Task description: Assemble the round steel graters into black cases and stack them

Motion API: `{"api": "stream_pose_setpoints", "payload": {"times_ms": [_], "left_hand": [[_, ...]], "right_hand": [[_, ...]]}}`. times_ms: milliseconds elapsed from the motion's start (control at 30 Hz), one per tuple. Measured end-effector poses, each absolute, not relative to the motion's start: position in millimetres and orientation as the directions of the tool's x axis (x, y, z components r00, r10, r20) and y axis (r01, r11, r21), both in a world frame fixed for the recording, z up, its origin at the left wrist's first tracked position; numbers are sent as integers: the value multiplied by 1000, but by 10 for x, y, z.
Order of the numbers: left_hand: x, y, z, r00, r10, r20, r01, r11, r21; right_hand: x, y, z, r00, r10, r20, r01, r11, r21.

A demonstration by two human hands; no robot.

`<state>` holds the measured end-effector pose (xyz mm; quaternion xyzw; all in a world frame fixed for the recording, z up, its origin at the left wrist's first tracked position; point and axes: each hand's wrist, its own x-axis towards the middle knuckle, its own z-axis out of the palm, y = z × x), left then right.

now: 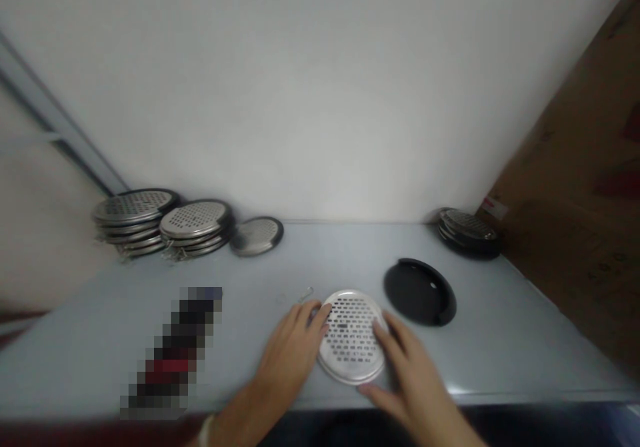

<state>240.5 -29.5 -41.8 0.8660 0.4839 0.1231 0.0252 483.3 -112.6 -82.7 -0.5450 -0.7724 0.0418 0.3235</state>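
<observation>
As hands [290, 360] clasp a strainer [353, 337], stacks [195, 228] sit behind.

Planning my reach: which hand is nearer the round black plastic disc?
Right. The right hand is just below and left of the disc, not touching it; the left hand is farther left, on the other side of the round perforated metal plate.

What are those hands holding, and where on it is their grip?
The left hand and right hand hold a round perforated metal disc by its rim, on opposite sides.
</observation>
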Motion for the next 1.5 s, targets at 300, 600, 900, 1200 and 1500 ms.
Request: {"api": "stream_pose_setpoints", "payload": {"times_ms": [300, 600, 900, 1200, 1500], "left_hand": [[2313, -468, -538, 623, 758, 192, 678, -646, 352], [2404, -480, -697, 610, 769, 191, 682, -632, 368], [2462, -524, -689, 611, 768, 192, 643, -623, 446], [2667, -407, -537, 643, 760, 91, 604, -577, 549], [2829, -379, -427, 671, 739, 58, 558, -554, 618]], "right_hand": [[5456, -701, -475, 242, 781, 575, 862, 99, -497], [5982, -229, -460, 305, 841, 447, 807, 22, -591], [5372, -532, -133, 195, 840, 507, 812, 153, -564], [5162, -593, -484, 163, 924, 344, 718, 128, -684], [5155, -629, -513, 201, 932, 303, 633, 113, -766]]}}
